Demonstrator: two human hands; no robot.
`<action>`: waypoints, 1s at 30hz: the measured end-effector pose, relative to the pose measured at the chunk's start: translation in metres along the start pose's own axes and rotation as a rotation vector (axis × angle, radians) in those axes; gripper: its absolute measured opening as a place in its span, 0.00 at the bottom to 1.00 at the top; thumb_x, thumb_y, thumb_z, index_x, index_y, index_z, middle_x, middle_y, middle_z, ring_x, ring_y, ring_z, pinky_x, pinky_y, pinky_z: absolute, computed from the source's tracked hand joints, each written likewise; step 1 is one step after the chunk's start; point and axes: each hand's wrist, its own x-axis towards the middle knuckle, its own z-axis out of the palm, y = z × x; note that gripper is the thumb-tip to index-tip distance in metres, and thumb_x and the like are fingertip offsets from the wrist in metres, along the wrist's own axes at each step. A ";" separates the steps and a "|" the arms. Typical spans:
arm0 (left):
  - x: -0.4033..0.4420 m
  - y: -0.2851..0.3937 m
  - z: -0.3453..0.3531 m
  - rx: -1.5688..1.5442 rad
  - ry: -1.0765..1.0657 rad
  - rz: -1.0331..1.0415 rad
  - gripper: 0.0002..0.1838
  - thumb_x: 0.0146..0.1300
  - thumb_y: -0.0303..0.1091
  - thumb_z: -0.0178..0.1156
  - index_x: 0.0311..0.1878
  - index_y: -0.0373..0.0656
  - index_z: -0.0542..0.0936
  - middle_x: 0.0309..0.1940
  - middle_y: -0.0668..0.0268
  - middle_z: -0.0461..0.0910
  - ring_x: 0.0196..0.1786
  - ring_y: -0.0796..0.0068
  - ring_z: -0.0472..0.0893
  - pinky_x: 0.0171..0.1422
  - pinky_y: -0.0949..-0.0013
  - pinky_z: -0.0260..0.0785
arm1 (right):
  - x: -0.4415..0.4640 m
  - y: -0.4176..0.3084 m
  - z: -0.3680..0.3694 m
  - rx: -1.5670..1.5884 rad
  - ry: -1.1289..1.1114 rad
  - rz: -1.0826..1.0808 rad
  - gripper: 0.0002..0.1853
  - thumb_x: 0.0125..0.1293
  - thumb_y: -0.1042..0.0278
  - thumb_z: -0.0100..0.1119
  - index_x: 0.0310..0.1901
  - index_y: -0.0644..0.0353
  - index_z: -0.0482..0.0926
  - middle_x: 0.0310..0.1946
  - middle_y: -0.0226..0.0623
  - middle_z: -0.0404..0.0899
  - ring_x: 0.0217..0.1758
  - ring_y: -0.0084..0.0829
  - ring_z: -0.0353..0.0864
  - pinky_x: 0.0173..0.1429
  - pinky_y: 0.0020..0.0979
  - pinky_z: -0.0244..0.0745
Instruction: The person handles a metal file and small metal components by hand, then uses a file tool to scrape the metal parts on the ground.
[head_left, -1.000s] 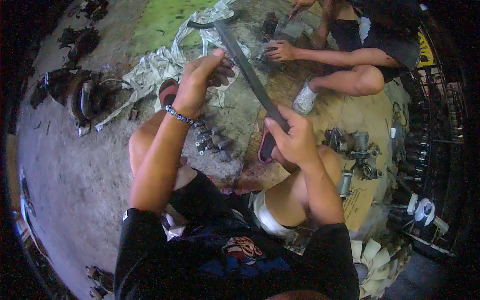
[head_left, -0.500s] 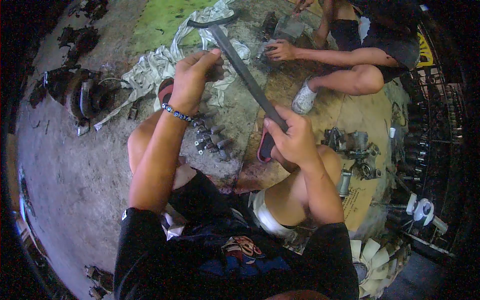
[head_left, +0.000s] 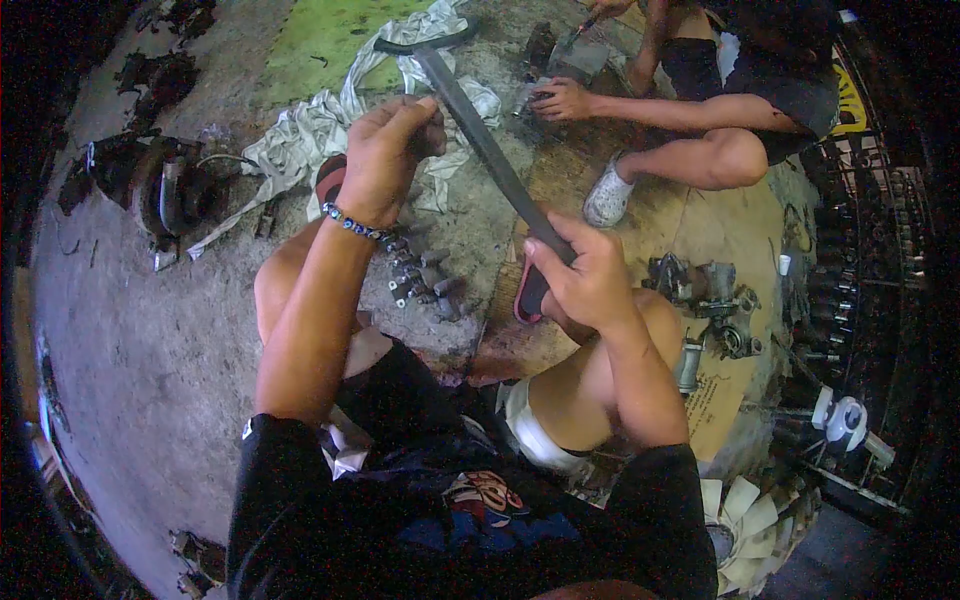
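My right hand point(head_left: 588, 268) is wrapped round the lower end of a long, dark T-shaped bar point(head_left: 487, 150). The bar slants up and to the left, ending in a curved crosspiece. Left of its shaft, my left hand point(head_left: 388, 150) is closed, with the thumb laid over curled fingers; whatever those fingers hold, if anything, is hidden. A beaded bracelet point(head_left: 352, 224) circles that wrist. White rags point(head_left: 305, 135) lie on the floor beyond, partly behind the bar's crosspiece. Below my left hand, several small metal parts point(head_left: 420, 285) sit between my legs.
At upper right a co-worker's hand point(head_left: 562, 100) rests by a grey metal part point(head_left: 580, 60). Engine parts point(head_left: 705, 300) stand on cardboard point(head_left: 715, 405) to my right, above a pale fan point(head_left: 745, 525). A dark machine part point(head_left: 150, 195) lies at left. Dark shelving point(head_left: 850, 260) lines the right.
My left hand has shifted slightly, its fingers curling a little more. The bar and my right hand stay nearly still. The co-worker's far hand has moved slightly, and a thin tool now shows there.
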 end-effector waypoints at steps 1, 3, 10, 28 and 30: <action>0.000 0.000 0.000 0.002 -0.010 0.005 0.08 0.62 0.32 0.56 0.34 0.36 0.75 0.26 0.67 0.73 0.29 0.75 0.72 0.36 0.70 0.66 | 0.000 0.000 0.000 0.019 0.006 -0.015 0.15 0.56 0.65 0.62 0.43 0.64 0.79 0.24 0.48 0.78 0.26 0.39 0.80 0.34 0.34 0.73; 0.001 0.000 0.000 0.007 -0.031 0.016 0.08 0.63 0.33 0.56 0.34 0.36 0.75 0.25 0.67 0.73 0.29 0.75 0.72 0.36 0.70 0.66 | -0.001 0.001 0.001 0.058 0.018 -0.044 0.16 0.56 0.65 0.62 0.44 0.66 0.79 0.25 0.48 0.79 0.26 0.35 0.80 0.34 0.33 0.73; -0.002 0.003 0.005 0.101 0.063 0.042 0.10 0.63 0.35 0.56 0.31 0.38 0.76 0.25 0.67 0.75 0.29 0.78 0.73 0.36 0.73 0.66 | -0.007 0.004 0.003 0.214 -0.004 0.036 0.16 0.58 0.67 0.62 0.46 0.67 0.78 0.26 0.38 0.77 0.27 0.24 0.76 0.33 0.26 0.70; 0.001 -0.001 -0.002 0.175 0.036 0.103 0.12 0.63 0.39 0.58 0.32 0.38 0.77 0.24 0.68 0.76 0.27 0.78 0.74 0.35 0.74 0.66 | -0.005 -0.004 -0.002 0.265 -0.012 -0.059 0.10 0.59 0.72 0.62 0.42 0.66 0.78 0.23 0.25 0.68 0.25 0.14 0.66 0.28 0.21 0.63; -0.003 0.002 0.003 0.233 0.102 0.102 0.15 0.62 0.42 0.58 0.30 0.39 0.78 0.23 0.68 0.76 0.27 0.79 0.74 0.34 0.74 0.66 | -0.004 -0.005 -0.003 0.227 -0.029 -0.041 0.10 0.59 0.72 0.62 0.41 0.66 0.78 0.22 0.25 0.69 0.25 0.14 0.67 0.28 0.21 0.63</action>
